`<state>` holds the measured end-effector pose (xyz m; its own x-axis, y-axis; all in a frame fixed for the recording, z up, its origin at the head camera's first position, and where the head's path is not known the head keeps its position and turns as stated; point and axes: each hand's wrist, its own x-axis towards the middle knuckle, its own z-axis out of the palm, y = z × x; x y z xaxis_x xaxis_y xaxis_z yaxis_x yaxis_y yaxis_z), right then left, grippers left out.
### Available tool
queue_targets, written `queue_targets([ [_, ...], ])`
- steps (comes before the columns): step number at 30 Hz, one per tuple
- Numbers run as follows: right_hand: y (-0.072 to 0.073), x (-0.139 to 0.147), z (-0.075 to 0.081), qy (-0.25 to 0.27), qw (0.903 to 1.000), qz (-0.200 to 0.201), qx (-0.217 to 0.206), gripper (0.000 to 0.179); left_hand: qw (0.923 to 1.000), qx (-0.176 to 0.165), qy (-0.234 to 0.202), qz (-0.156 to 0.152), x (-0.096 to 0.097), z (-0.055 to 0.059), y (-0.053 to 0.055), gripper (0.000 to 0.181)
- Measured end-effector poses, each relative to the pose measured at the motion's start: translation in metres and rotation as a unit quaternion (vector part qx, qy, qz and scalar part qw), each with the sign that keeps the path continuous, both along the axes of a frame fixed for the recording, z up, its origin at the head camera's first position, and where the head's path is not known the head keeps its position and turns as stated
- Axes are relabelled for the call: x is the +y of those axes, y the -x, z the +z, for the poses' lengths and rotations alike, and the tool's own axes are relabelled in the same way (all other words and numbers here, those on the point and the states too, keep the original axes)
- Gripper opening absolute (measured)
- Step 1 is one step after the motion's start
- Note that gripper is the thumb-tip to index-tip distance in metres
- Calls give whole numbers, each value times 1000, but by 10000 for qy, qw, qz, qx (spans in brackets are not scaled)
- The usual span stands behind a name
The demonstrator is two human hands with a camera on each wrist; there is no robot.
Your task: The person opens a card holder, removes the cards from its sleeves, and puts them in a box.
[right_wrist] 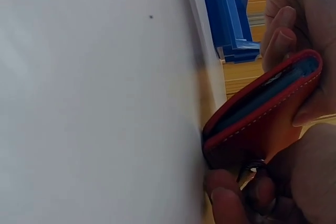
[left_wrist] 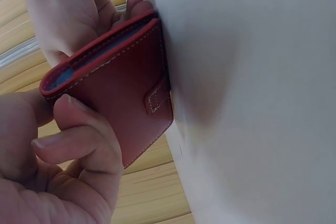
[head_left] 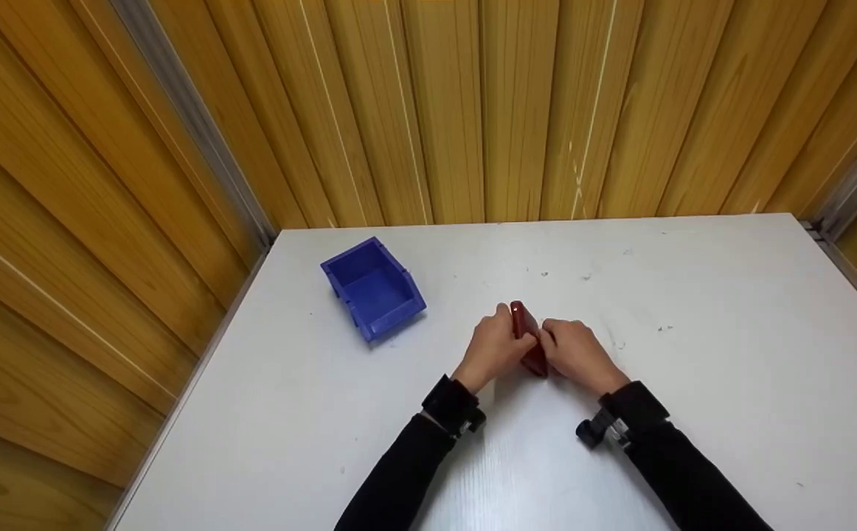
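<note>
A red leather wallet (head_left: 521,317) with pale stitching stands tilted on edge on the white table. My left hand (head_left: 491,350) grips it from the left, thumb across its near side. From the right, my right hand (head_left: 580,358) curls its fingers at the wallet's other side. A strap tab (left_wrist: 156,98) shows on one face in the left wrist view. Blue lining (right_wrist: 262,100) is visible inside the folded wallet in the right wrist view. A small metal ring (right_wrist: 254,167) sits among my right fingers; what it belongs to is partly hidden.
A blue plastic bin (head_left: 388,328) lies to the left and beyond my hands. The white tabletop (head_left: 266,428) spreads around them. Wood-patterned walls (head_left: 443,110) rise at the back and the left side, with metal framing at the corners.
</note>
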<state>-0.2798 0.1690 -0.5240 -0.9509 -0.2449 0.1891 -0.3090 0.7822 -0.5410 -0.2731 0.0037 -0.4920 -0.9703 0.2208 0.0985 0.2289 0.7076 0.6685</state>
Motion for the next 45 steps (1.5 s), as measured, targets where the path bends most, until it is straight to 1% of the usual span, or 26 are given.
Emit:
queue_targets([
  [5, 2, 2, 1, 82, 9999, 56, -46, 30, 10000, -11, 9, -21, 0, 2, 1, 32],
  [9, 3, 9, 1, 29, 9996, 123, -250, 28, 9999, -103, -13, -50, -1, 2, 1, 33],
  [14, 6, 27, 0, -273, 9990, -231, -251, 23, 9990, -418, -179, -2, -6, 2, 4, 39],
  [16, 7, 31, 0, -391, 9986, -259, -236, 24, 9984, -510, -230, 16, -7, 3, 4, 41],
  [19, 9, 34, -1, -448, 9983, -131, -358, 25, 9983, -541, -236, -3, -9, 3, 4, 42],
  [21, 9, 35, 0, -458, 9978, -135, -459, 27, 9983, -545, -221, -20, -9, 3, 4, 42],
  [24, 8, 35, 0, -477, 9975, -152, -504, 27, 9986, -510, -166, -36, -9, 3, 4, 41],
  [29, 7, 36, 2, -570, 9970, -143, -511, 26, 9989, -454, -68, -72, -10, 3, 5, 40],
  [34, 6, 36, 1, -635, 9968, -100, -472, 25, 9984, -560, 23, -101, -12, 3, 6, 42],
  [38, 6, 34, 1, -608, 9969, -107, -492, 23, 9971, -727, 187, -138, -17, 4, 7, 40],
  [41, 5, 34, 1, -600, 9972, -77, -446, 25, 9944, -1011, 267, -168, -23, 5, 7, 38],
  [45, 5, 35, -2, -636, 9975, 1, -322, 28, 9903, -1282, 487, -233, -31, -1, 10, 32],
])
